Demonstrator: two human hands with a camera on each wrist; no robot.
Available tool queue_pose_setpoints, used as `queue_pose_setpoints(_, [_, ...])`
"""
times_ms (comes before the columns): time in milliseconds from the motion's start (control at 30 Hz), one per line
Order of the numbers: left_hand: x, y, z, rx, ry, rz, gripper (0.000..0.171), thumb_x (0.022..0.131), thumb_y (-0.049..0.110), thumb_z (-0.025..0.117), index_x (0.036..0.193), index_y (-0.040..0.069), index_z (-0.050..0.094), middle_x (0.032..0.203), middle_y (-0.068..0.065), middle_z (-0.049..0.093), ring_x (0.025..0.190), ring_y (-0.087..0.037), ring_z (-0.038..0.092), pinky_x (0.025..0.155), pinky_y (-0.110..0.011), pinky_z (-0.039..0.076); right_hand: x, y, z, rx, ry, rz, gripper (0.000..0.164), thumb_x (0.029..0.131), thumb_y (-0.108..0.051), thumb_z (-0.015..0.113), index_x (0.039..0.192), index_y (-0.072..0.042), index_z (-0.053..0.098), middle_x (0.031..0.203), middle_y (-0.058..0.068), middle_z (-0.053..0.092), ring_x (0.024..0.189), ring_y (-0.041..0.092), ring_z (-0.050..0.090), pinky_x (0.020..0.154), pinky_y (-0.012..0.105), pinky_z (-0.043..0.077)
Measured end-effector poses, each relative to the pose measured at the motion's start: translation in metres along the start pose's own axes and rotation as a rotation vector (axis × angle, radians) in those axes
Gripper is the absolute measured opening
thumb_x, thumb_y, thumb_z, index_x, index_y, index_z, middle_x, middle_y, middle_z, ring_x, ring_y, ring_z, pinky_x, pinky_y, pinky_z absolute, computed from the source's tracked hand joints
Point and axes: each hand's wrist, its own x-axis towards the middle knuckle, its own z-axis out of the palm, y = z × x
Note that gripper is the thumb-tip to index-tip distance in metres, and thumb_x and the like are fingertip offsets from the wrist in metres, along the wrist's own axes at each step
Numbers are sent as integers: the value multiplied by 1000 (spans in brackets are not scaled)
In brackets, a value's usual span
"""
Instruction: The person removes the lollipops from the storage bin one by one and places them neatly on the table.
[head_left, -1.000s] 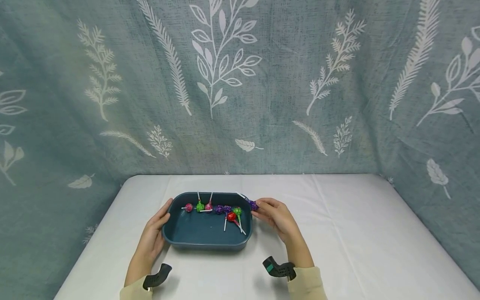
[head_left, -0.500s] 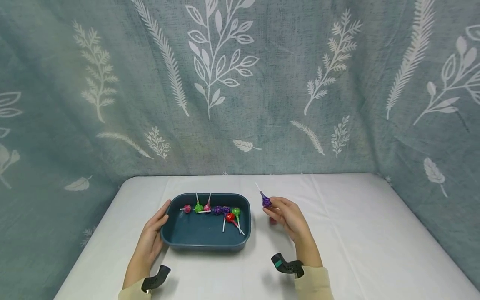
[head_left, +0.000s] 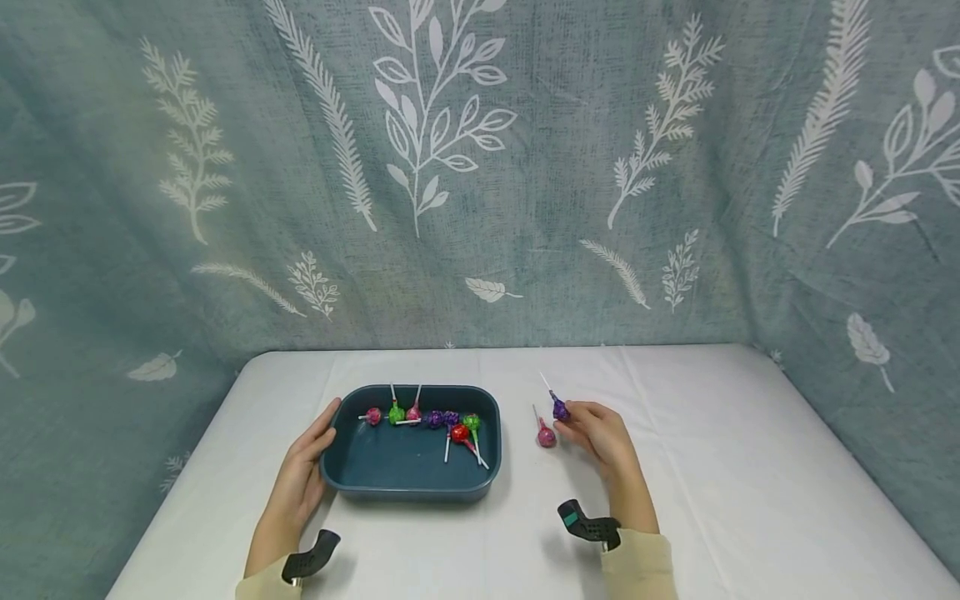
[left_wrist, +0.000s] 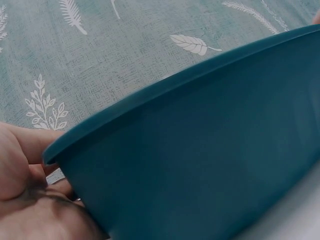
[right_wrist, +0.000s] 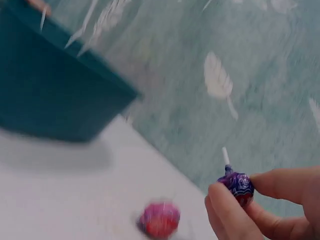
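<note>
My right hand (head_left: 600,435) pinches a purple-wrapped lollipop (head_left: 560,409) by its candy head, white stick pointing up and away. In the right wrist view, thumb and fingertips hold the lollipop (right_wrist: 241,187) above the table. Just left of this hand a pink lollipop (head_left: 547,437) lies on the white cloth, its stick pointing away. My left hand (head_left: 302,471) rests with extended fingers against the left end of a dark teal bin (head_left: 405,492). Some of its fingers are hidden behind the bin wall (left_wrist: 190,150) in the left wrist view.
Inside the bin lie several lollipops: pink (head_left: 373,416), green (head_left: 396,413), purple (head_left: 435,419) and red (head_left: 460,433), mostly along its back and right side. A white cloth (head_left: 720,467) covers the table. Behind it hangs a leaf-patterned curtain (head_left: 555,292).
My right hand has carried the purple lollipop rightward from the bin's right rim, past the pink lollipop, which now shows fully on the cloth. My left hand stays at the bin.
</note>
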Motion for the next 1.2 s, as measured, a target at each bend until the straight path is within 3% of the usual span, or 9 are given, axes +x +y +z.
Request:
queue_pose_setpoints(133, [0,0,0,-3,5,-2,53,104,14,43,154,14,25,161,2,11,146,-13,7,114,-33,15,2,4,-9,-105,63,37,39,98,-11,56,125,16,47,95,15,61,72,13,68,74,24,56])
queue_pose_setpoints(300, [0,1,0,2,8,-2,53,104,13,42,154,13,24,161,2,11,146,-13,7,115,-34,15,3,8,-15,-241,71,50,35,97,-13,58,117,15,53,87,14,64,66,13,68,65,21,56])
queue_pose_setpoints(733, [1,0,1,14,32,-11,51,104,13,41,154,14,27,161,3,14,146,-13,8,115,-34,16,5,16,-7,-470,135,23,28,91,-16,65,104,9,59,82,12,62,59,11,66,60,20,55])
queue_pose_setpoints(1200, [1,-1,1,-8,22,-10,52,104,12,41,154,13,26,161,2,12,146,-12,8,114,-32,16,5,18,-1,-508,165,-9,25,90,-14,67,99,8,60,83,14,63,58,11,65,60,23,56])
